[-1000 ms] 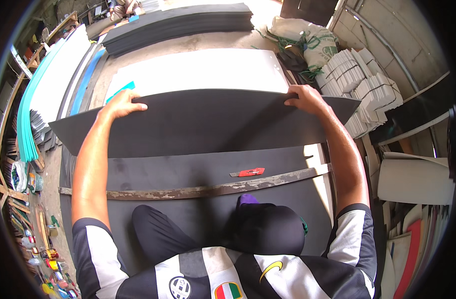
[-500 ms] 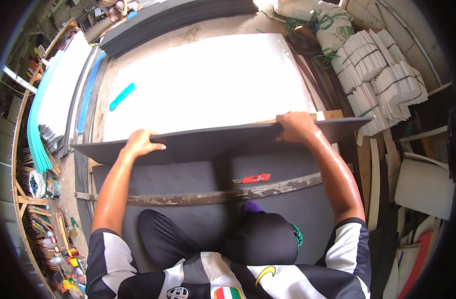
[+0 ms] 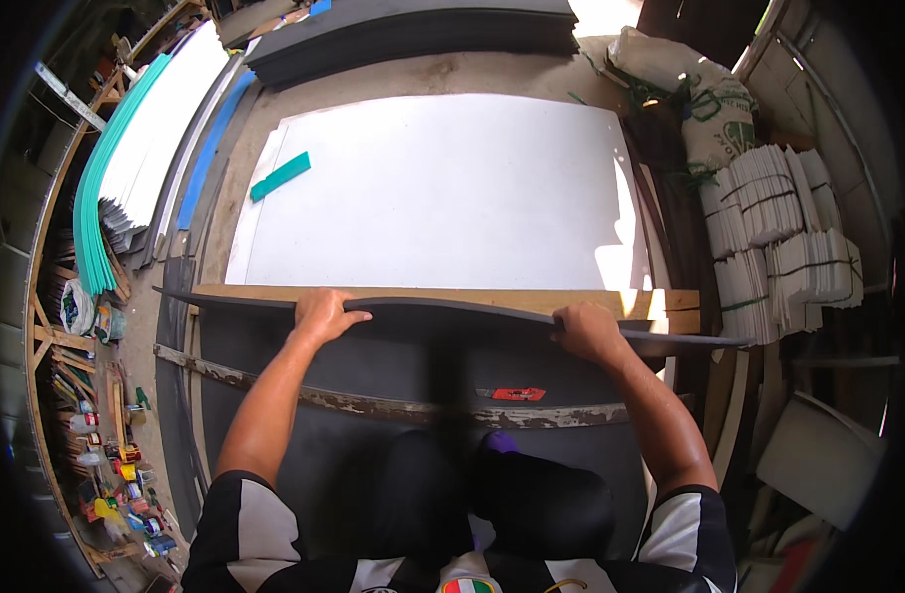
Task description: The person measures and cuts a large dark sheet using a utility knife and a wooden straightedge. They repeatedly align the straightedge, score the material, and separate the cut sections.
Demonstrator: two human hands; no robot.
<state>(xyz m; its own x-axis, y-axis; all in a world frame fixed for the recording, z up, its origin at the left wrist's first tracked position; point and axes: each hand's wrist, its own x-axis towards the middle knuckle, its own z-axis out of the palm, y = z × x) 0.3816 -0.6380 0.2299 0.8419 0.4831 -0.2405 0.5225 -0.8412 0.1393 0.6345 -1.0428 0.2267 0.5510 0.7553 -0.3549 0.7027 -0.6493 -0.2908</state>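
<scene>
A long, flexible black foam-like strip [image 3: 442, 308] stretches across in front of me, bowed upward in the middle. My left hand [image 3: 324, 316] is closed on its edge left of centre, thumb pointing inward. My right hand [image 3: 589, 331] grips the same strip right of centre. Between the strip and my knees lies a larger black sheet [image 3: 264, 346]. Across that sheet rests a worn, paint-chipped straight bar [image 3: 413, 407]. A red utility knife [image 3: 517, 394] lies just beyond the bar. Behind the strip, a wooden board [image 3: 531, 296] is partly covered.
A large white sheet [image 3: 452, 198] lies beyond the board, with a teal strip [image 3: 281, 176] on it. Black sheets [image 3: 413, 44] are stacked at the back. Bundled white pieces [image 3: 788, 267] and a sack [image 3: 714, 114] stand right. Teal sheets [image 3: 93, 237] and small containers line the left.
The strip has gone from standing fairly straight to bowed, exposing more of the wooden board behind it. My left hand is further right along it. My view has tilted and shifted.
</scene>
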